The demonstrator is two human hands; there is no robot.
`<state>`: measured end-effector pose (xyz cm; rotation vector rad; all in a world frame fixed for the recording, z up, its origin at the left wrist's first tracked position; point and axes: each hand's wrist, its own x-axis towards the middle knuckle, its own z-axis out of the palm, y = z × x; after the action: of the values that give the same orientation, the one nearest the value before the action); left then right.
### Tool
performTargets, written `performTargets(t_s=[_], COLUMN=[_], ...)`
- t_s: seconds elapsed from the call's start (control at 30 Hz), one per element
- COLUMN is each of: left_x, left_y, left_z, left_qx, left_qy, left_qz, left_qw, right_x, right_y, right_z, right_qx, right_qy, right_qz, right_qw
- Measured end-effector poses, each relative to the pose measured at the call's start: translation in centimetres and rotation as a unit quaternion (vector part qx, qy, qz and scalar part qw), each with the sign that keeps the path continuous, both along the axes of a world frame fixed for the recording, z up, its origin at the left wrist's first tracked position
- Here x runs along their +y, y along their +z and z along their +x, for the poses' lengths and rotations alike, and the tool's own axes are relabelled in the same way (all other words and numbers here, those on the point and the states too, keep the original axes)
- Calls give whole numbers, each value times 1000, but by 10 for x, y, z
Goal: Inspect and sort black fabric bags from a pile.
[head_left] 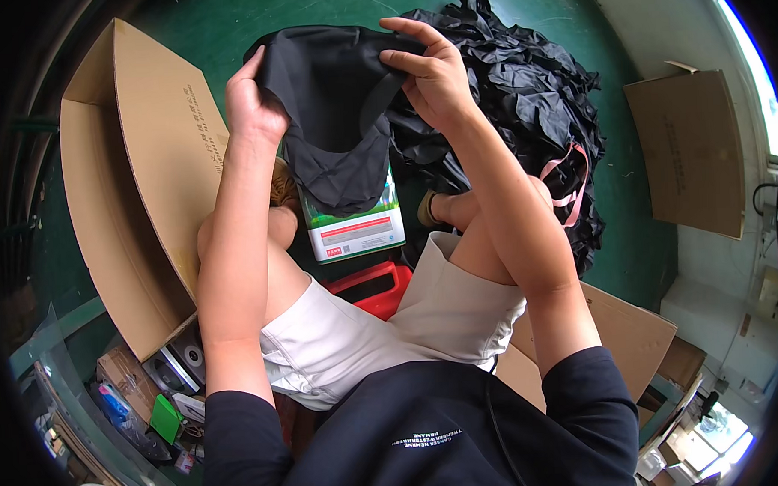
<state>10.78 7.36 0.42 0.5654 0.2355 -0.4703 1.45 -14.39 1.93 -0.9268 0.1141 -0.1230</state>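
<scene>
Stretched between my two hands is a black cloth piece [336, 82] with a wide curved opening; its lower part hangs over a white and green tin or box [359, 237]. My left hand [254, 98] grips the cloth's left edge, thumb along the border and the other fingers mostly hidden. On the other side, my right hand [432, 72] pinches the upper right edge between thumb and fingers. Right beside that hand lies a large heap of similar black cloth [529, 92], partly hidden behind my right forearm.
At left, a tall open cardboard box [167, 139] stands close to my left arm. A red plastic piece [375, 291] lies between my legs. A pink strap [586, 180] rests on the heap's near side. Another carton [686, 151] stands by the right wall on the green floor [625, 260].
</scene>
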Motion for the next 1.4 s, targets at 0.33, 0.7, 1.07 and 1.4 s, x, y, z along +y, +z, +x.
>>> performTargets(t_s=[0.33,0.7,1.07,1.4], left_x=[-6,-25,-50,-29], left_y=[-23,6,-32,-145], left_z=[-2,-25,29,35], left_qx=[110,88,-66,-64], left_qy=[46,-92,-25,91], left_qz=[71,166,287,484], left_qw=[990,978,955,868], right_x=[-10,-9,-12,16], right_y=[-4,-7,-25,-125], right_z=[1,3,51,65], right_qx=[95,119,126,197], right_qy=[-4,-4,-86,-127], right_qz=[14,60,-53,-148], right_qw=[995,991,987,961])
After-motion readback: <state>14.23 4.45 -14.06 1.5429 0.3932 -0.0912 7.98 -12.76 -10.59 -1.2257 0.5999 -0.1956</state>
